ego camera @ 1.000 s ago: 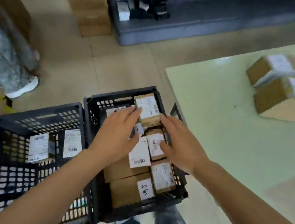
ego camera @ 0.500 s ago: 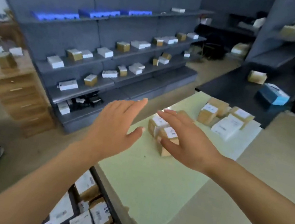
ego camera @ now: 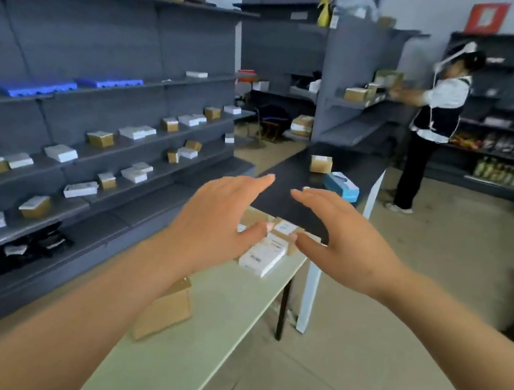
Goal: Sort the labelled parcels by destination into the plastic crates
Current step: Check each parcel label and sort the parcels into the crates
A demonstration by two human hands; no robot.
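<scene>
Smooth pale-green table [ego camera: 193, 355] bears boxy, seemingly cardboard parcels [ego camera: 268, 248]; left hand [ego camera: 213, 221] and right hand [ego camera: 343, 241] hover flat-fingered, empty.

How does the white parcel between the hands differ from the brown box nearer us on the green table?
The white parcel is white, flat and low; the brown box is plain cardboard, taller and bulkier. The white parcel's barcode label shows; no label shows on the brown box. Both rest on the green table, untouched.

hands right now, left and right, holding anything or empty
Left hand: open, fingers straight, holding nothing.
Right hand: open, fingers straight, holding nothing.
</scene>
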